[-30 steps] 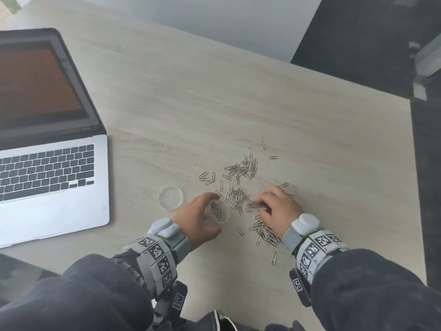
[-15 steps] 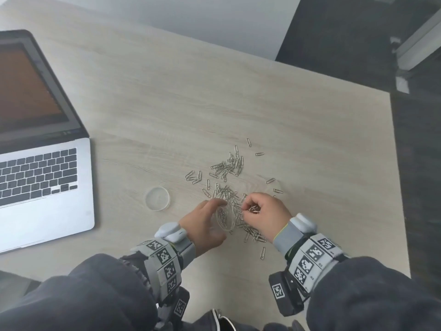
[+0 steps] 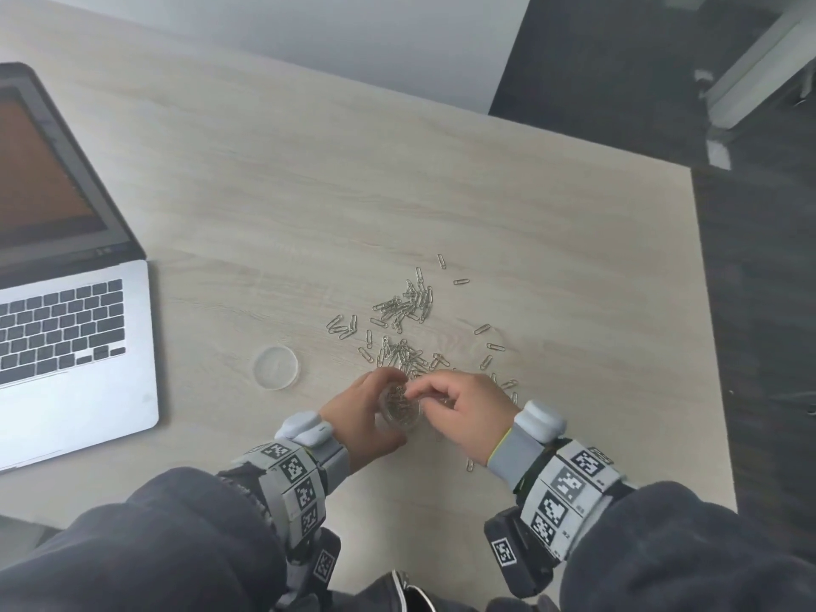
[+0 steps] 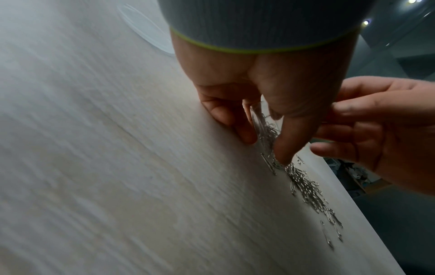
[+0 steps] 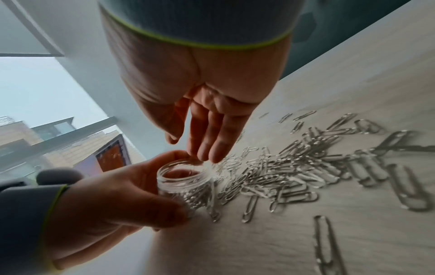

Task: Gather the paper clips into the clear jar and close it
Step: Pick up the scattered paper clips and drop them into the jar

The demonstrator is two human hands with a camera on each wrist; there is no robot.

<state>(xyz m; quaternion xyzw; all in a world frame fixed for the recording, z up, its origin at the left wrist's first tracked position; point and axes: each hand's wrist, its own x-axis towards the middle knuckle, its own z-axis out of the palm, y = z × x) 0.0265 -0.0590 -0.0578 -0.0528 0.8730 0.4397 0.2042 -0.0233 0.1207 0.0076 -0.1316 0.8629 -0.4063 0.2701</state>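
Pale wood-grain table. Small clear jar, cylindrical with a threaded neck, stands uncapped and partly filled with thin silver wire paper clips; more lie scattered on the table just beyond it. Left hand grips the jar, fingers curled round its wall. Right hand hovers over the jar mouth, fingers extended and relaxed, holding nothing; only the right wrist view shows this. Round clear lid lies flat, left of the jar.

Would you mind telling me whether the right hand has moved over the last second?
Yes. The right hand has moved left, from the paper clips scattered right of the clear jar to the jar's mouth; judged against the lid.
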